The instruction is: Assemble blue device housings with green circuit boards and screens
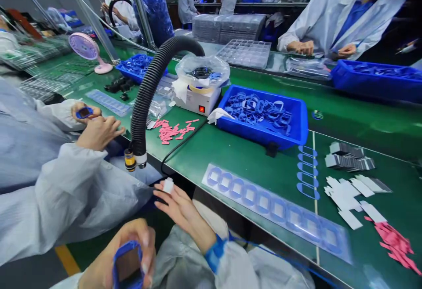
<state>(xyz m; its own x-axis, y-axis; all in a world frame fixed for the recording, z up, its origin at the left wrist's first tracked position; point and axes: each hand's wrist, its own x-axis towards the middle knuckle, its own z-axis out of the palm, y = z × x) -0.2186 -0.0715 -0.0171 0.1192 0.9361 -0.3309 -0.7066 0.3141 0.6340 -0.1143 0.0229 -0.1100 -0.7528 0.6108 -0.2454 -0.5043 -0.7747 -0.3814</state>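
Observation:
At the bottom, my left hand [105, 254] is closed around a small device with a dark rectangular screen in a blue frame [129, 262]. My right hand [184, 210], palm turned up and fingers spread, carries a small white piece [168, 186] at its fingertips, just off the bench edge. A blue band circles the right wrist. To the right of that hand lies a clear sheet [211, 184] bearing a row of blue oval frames with white rectangles. Farther right are loose blue oval rings [307, 166], white cards [343, 196] and pink strips [394, 243].
A black flexible hose [140, 100] arches over the green bench [184, 161]. Beyond are a blue bin [298, 135] of blue frames, a white box [194, 100] with a lit red switch and pink pieces [169, 131]. Co-workers sit at left and across; the left co-worker's hands [99, 131] are near.

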